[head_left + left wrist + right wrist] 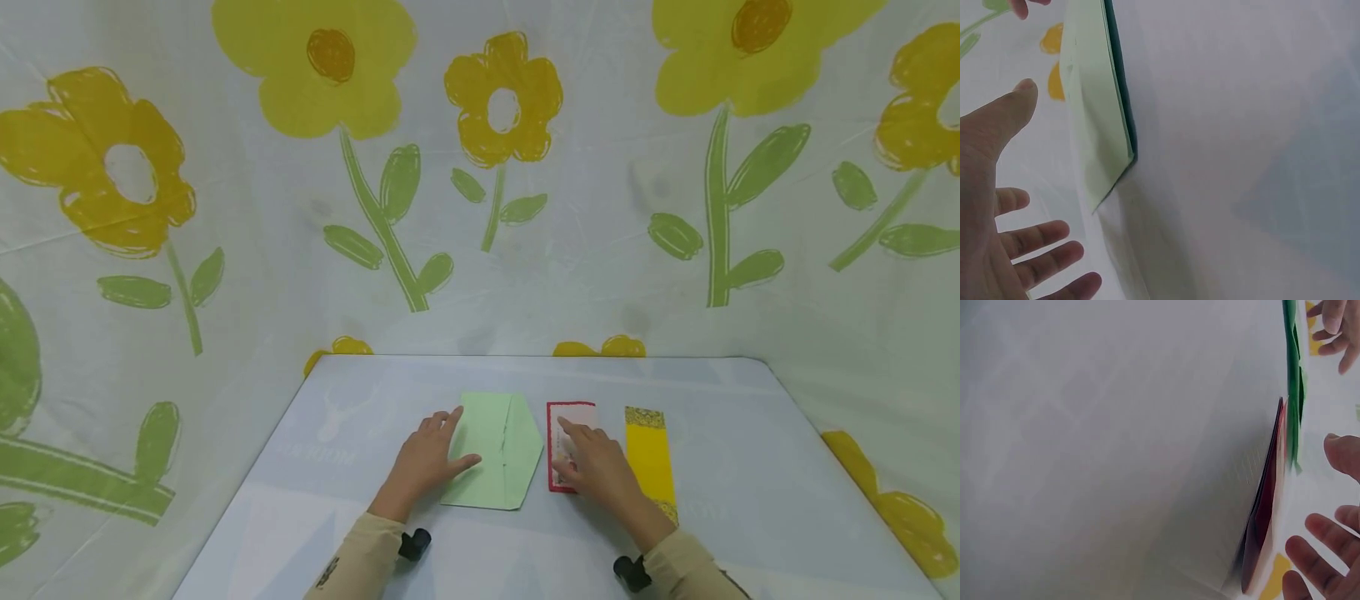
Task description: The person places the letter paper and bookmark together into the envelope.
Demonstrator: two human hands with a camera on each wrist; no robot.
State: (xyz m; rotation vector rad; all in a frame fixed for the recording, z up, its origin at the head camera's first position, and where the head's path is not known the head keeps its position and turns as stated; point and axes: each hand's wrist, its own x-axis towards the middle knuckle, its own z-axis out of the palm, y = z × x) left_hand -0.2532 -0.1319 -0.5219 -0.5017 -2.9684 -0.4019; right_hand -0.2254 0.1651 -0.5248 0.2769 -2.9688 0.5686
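A pale green paper envelope (pixel 491 467) with a pointed flap at its right lies on the table. My left hand (pixel 423 458) is over its left edge, fingers spread and thumb stretched out; in the left wrist view the fingers hold nothing beside the envelope (pixel 1100 119). Right of it lies a folded card with a red border (pixel 576 411), partly covered by my right hand (pixel 603 467). That hand has loosely spread fingers above the card. From the right wrist, the card (pixel 1272 494) shows edge-on, apart from the fingertips.
A yellow strip with patterned gold ends (pixel 651 458) lies just right of the right hand, partly behind the forearm. The table (pixel 750 467) is white with faint pale-blue shapes. Behind and at both sides hangs a white curtain (pixel 585 275) printed with yellow flowers.
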